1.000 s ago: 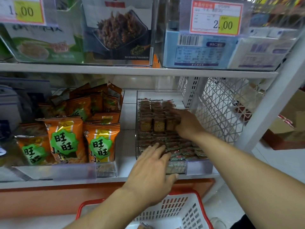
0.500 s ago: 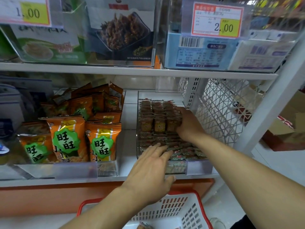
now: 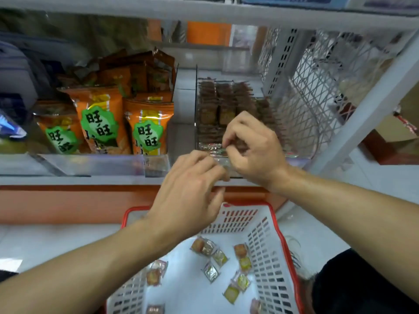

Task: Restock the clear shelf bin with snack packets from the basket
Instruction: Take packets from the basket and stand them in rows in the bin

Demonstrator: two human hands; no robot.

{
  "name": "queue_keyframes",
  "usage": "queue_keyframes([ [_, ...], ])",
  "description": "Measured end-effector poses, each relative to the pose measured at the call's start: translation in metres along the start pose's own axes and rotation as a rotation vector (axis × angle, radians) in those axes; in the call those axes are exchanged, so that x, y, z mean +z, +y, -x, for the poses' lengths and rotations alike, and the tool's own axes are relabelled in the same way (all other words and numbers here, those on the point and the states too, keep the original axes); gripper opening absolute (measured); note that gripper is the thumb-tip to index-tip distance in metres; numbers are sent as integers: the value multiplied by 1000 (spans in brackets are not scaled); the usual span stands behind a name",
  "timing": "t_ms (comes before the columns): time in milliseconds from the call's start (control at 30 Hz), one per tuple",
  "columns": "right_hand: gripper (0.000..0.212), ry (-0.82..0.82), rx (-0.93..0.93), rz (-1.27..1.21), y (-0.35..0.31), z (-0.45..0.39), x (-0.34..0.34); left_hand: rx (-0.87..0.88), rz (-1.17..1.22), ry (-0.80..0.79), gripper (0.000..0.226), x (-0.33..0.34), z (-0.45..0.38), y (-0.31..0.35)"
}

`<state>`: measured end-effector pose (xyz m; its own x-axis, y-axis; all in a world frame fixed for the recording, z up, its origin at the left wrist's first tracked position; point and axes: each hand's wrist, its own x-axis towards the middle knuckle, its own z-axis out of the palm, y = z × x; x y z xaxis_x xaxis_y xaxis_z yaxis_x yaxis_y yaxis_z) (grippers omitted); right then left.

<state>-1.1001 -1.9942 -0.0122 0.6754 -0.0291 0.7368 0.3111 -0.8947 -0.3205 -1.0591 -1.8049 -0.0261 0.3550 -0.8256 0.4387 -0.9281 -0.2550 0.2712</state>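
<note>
Right at the near end of the clear plastic shelf bin (image 3: 196, 105), both hands meet over the front lip. The right hand (image 3: 254, 152) has its fingers curled and pinches a small shiny snack packet (image 3: 209, 146) by its edge, just above the low near layer of packets in the bin. The left hand (image 3: 190, 193) lies just nearer and to the left, touching or almost touching the right; its fingers are bent toward the same spot, but whether they grip anything I cannot tell, since the back of the hand hides the fingertips.

Farther back in the bin, brown snack packets (image 3: 224, 98) stand upright in tight rows, reaching the far wall. The bin sits on a white metal shelf (image 3: 90, 180), with a white wire mesh side panel (image 3: 317, 91) just to its right.

To the left of the bin, apart from it, orange snack bags with green labels (image 3: 147, 130) stand behind a clear front guard (image 3: 95, 163).

Below the shelf, near the viewer, a white slotted plastic basket with a red rim (image 3: 267, 241) sits on the pale floor. Loose small packets (image 3: 212, 271), some orange-brown and some yellow-green, lie scattered flat across its bottom, well apart from one another.
</note>
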Motion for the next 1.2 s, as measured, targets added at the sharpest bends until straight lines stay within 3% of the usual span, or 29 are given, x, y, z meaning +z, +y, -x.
queue_keyframes([
  [33,11,-79,-48,-27,-5,21,5,11,19,-20,14,3,14,-4],
  [100,10,-316,-110,-33,-12,69,16,-44,65,-208,14,18,46,-12],
  [200,11,-828,-178,76,-14,150,39,-235,42,-720,31,54,102,-31],
  [300,32,-1457,159,226,-1,223,63,-389,12,-1131,51,89,158,-53],
  [367,38,-1664,433,235,7,265,75,-445,-2,-1257,56,108,189,-65],
  [533,57,-1485,930,215,-2,331,105,-457,17,-1397,39,165,243,-73],
  [633,68,-1383,1125,186,-14,354,133,-427,-86,-1415,46,194,262,-69],
  [767,56,-1292,1133,280,-18,373,157,-352,-204,-1398,49,223,278,-67],
  [933,51,-1429,901,176,-15,389,164,-352,-263,-1354,44,241,287,-67],
  [1000,55,-1386,999,73,-15,390,164,-362,-309,-1370,42,244,287,-68],
  [1100,29,-1439,1040,-20,-15,383,167,-315,-388,-1362,40,241,285,-70],
  [1200,26,-1369,1057,-165,-16,368,174,-177,-414,-1228,40,238,278,-77],
])
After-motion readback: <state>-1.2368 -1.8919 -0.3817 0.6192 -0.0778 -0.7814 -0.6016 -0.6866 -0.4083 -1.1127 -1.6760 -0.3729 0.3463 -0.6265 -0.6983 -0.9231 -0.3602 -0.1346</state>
